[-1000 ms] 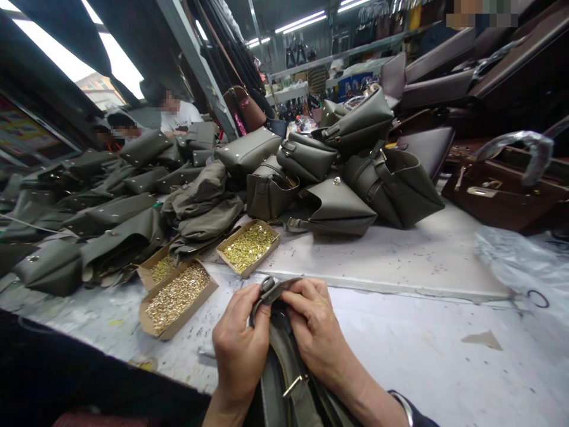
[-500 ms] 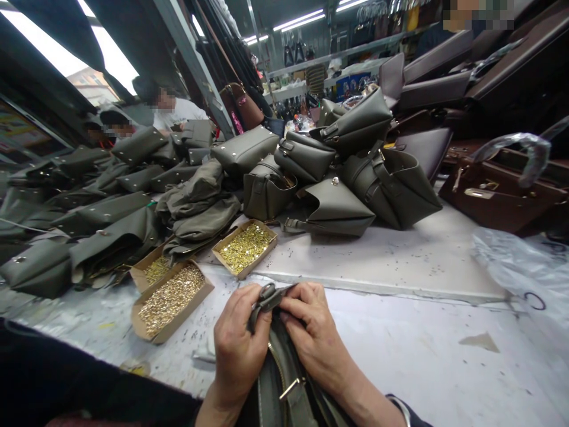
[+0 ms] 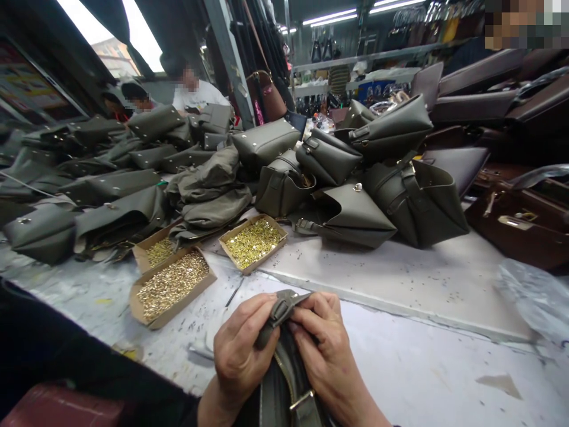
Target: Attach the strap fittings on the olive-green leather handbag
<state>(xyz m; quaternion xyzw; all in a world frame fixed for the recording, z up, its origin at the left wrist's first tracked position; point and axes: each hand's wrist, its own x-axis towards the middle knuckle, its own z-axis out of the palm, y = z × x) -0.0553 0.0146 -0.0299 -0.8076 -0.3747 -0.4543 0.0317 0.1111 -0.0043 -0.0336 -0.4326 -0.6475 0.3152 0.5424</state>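
The olive strap (image 3: 280, 311) sits pinched between the left hand (image 3: 242, 353) and right hand (image 3: 326, 350), both grasping it above the tabletop (image 3: 422, 367).

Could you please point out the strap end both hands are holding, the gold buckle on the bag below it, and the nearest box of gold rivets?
strap end (image 3: 282, 305), head view, its folded tip.
gold buckle (image 3: 301, 400), head view, its bar.
nearest box of gold rivets (image 3: 142, 314), head view, its cardboard wall.
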